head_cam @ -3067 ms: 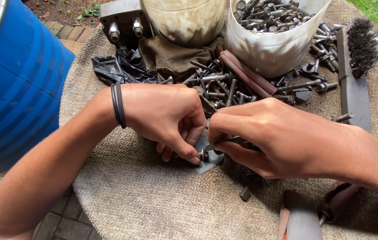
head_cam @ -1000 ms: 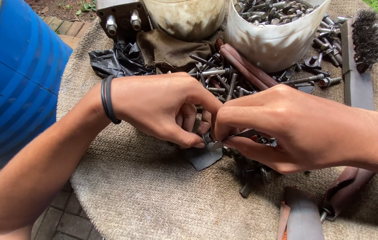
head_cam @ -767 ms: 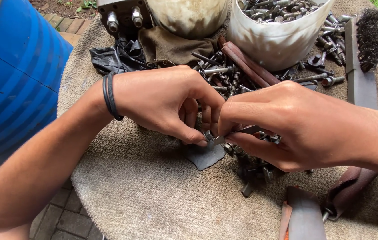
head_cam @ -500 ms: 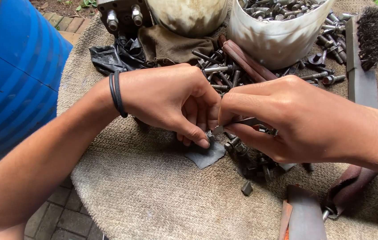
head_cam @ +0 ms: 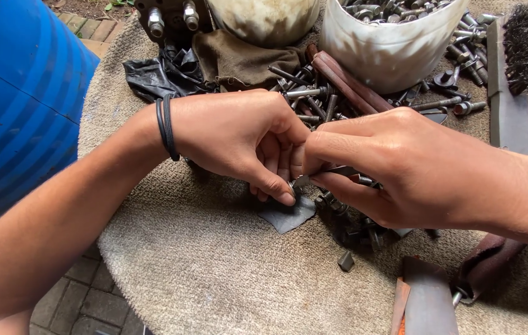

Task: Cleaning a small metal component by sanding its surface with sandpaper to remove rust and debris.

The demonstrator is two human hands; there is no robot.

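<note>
My left hand [head_cam: 239, 139], with black bands on the wrist, pinches a small metal part at its fingertips, just above a dark flat scrap [head_cam: 288, 214] lying on the burlap sacking [head_cam: 202, 273]. My right hand [head_cam: 400, 167] meets it from the right, thumb and fingers closed on a slim metal bolt [head_cam: 338, 170]. The two hands touch at the fingertips, so what joins between them is mostly hidden. A pile of rusty bolts and nuts [head_cam: 313, 99] lies just behind the hands, and more loose ones [head_cam: 357, 232] sit under my right hand.
A blue drum [head_cam: 15, 105] stands at left. Behind are a white bucket of bolts [head_cam: 394, 43], a cream bucket [head_cam: 264, 22], a brown rag [head_cam: 239, 62], black plastic [head_cam: 158, 71], a wire brush [head_cam: 524, 40] and a flat file [head_cam: 509, 105]. Tool handles [head_cam: 431, 301] lie at lower right.
Both hands have drawn closer together and shifted slightly up and left over the dark scrap; fingers keep working the small parts between them. The surroundings are unmoved.
</note>
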